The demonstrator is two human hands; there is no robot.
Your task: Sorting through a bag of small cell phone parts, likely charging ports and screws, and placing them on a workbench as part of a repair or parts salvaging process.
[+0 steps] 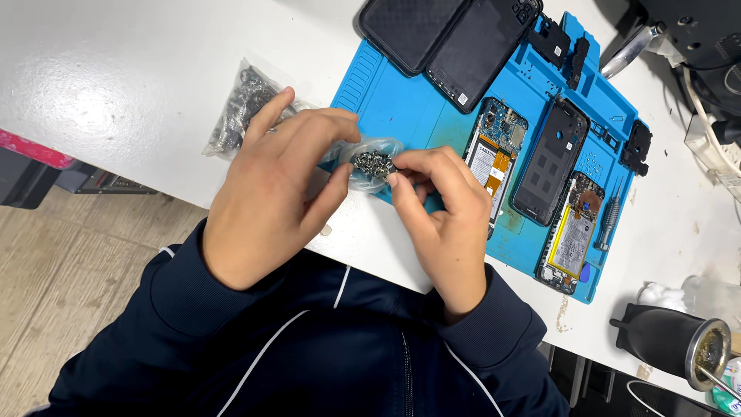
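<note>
Both hands over the near edge of the white table (116, 69), at the left corner of the blue mat (401, 108). Left hand (266, 197) and right hand (440, 216) pinch a small clear bag (372, 164) between them; thumb and fingers of each are closed on the plastic, left from the left side, right from the right. Bag holds a clump of small dark metal screws, bunched at its middle, and sits just above the mat's edge. Ring on a left finger. A second, larger bag of parts (241, 104) lies on the table just beyond the left hand, partly hidden by its fingers. On the mat: two dark phone backs (451, 38) at the top, an opened phone (494, 150) with board and battery showing just right of the right hand, a dark frame (549, 158) beside it, another opened phone (573, 235) further right, small black covers (559, 42) near the far edge. Screwdriver (610, 220) lies along the mat's right edge. Dark cup (679, 344) with a metal straw stands at the right, well apart from the hands. Dark blue sleeves with white piping.
</note>
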